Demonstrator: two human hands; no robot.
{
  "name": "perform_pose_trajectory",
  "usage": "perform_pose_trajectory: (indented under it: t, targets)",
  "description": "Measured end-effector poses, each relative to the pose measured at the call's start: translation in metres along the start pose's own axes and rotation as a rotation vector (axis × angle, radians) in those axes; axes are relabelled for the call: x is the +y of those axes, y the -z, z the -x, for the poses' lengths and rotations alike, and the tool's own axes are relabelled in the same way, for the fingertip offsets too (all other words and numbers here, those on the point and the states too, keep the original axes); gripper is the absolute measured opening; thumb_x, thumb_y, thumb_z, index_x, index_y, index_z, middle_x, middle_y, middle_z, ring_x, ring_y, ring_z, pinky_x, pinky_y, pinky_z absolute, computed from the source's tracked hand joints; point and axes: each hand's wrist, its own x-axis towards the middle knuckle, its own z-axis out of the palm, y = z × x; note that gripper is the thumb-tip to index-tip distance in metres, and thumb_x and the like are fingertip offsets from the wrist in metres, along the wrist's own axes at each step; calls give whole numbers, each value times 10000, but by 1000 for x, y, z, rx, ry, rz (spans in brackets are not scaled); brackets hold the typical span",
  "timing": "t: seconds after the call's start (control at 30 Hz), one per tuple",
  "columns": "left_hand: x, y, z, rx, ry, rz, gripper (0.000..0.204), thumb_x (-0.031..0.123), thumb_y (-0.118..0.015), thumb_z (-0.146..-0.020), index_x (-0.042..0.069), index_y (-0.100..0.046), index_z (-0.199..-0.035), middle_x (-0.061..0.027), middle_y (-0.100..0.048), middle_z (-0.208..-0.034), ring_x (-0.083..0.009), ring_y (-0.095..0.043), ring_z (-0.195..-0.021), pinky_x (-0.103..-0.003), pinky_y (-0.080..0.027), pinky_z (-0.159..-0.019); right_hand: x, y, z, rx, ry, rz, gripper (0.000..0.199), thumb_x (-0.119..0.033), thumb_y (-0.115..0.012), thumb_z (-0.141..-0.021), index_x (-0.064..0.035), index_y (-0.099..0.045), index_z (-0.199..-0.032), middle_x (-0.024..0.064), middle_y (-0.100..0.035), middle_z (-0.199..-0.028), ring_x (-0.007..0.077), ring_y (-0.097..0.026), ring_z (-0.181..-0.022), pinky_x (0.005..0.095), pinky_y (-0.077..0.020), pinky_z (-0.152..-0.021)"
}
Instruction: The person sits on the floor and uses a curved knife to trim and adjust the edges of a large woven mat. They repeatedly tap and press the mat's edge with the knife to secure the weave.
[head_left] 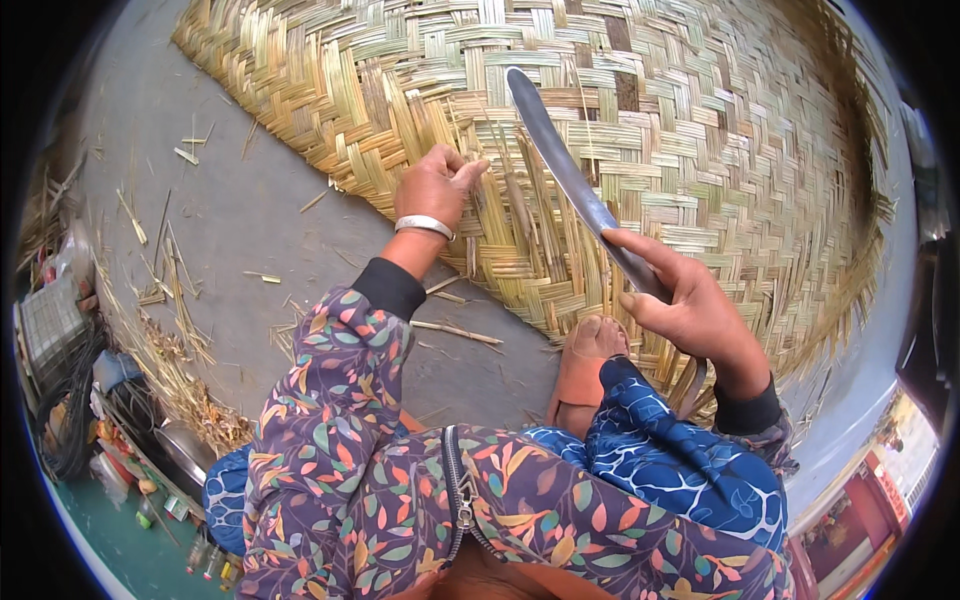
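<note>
A large woven mat of split pale strips spreads ahead of me, its braided edge running from the upper left down to my foot. My left hand, with a white bangle at the wrist, is closed over that edge, thumb and fingers pinching a thin strip end. In my right hand is a long curved knife, its dark blade pointing up and away over the mat. Several loose strip ends stick up between the left hand and the blade.
My bare foot rests at the mat's near edge. Cut strip scraps lie on the grey floor. Along the left stand a crate, coiled dark cord and a metal bowl.
</note>
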Motion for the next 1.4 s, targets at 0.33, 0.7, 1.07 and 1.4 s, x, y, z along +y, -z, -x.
perform_pose_trajectory:
  t: [0.33,0.7,1.07,1.4]
  targets:
    - [22,-14,6,-348,337,637,386,186,-694,-876,-19,-598,-1188,-51,-678,-896,-118,-642,-601,-261,-518,-525,18,-5,13,-97,-34,-485,639,-32,-590,-805,-18,-450,-1429,60,-517,-1327,96,-504,-1128,251,-417,-942]
    - [-10,-18,26,-709,114,631,237,195,-686,-901,-3,-591,-990,-53,-653,-798,-133,-675,-678,-245,-534,-555,30,-13,14,-512,-173,-634,615,-67,-638,-864,-126,-458,-1449,-90,-512,-753,-3,-401,-583,190,-322,-494]
    - [-16,-37,42,-342,231,737,150,103,-647,-920,2,-628,-812,-59,-646,-649,-115,-638,-523,-225,-485,-420,31,-17,12,-481,-200,-635,605,-84,-632,-869,-124,-458,-1446,-92,-470,-674,3,-382,-540,197,-296,-470]
    - [-14,-52,62,-72,141,688,203,169,-585,-974,26,-564,-832,-43,-621,-661,-97,-617,-515,-231,-460,-413,46,-36,-12,-284,-217,-447,564,-162,-616,-879,-54,-482,-1416,-31,-549,-675,46,-462,-540,224,-376,-476]
